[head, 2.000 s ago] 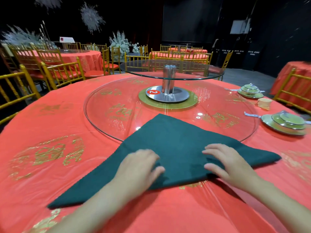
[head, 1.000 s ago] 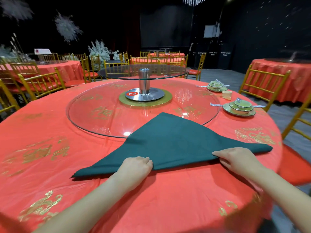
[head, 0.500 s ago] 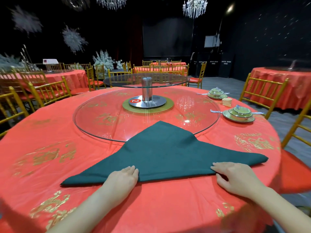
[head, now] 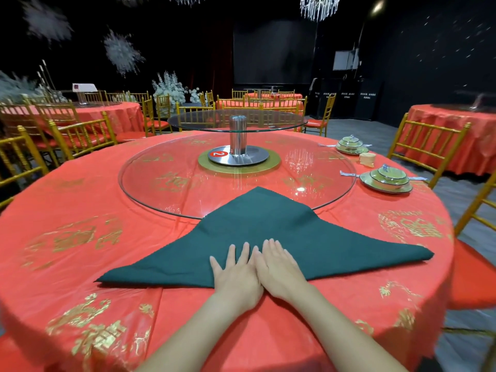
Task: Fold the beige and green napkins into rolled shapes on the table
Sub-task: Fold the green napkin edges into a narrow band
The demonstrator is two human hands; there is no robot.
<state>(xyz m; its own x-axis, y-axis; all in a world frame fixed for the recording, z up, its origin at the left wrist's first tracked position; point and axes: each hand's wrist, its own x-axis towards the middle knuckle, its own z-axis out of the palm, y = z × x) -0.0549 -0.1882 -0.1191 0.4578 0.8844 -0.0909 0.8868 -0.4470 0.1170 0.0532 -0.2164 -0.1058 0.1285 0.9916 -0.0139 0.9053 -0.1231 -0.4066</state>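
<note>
A dark green napkin (head: 268,237), folded into a wide triangle, is spread across the lower centre of the frame on a round table (head: 80,251) covered in red and gold; its tip overlaps a glass turntable (head: 166,181). The left hand (head: 237,275) and right hand (head: 279,267) are laid flat, fingers straight, side by side and touching, on the napkin's near edge. A rolled beige napkin (head: 367,159) is seen at upper right between two green place settings (head: 386,178).

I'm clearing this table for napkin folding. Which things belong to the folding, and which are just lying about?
Belongs to the job: green napkin, folded to a triangle; left hand and right hand, flat on its near edge; beige roll by the dishes, apparently a rolled napkin.
Lying about: glass turntable; steel post; near dish set; far dish set.
</note>
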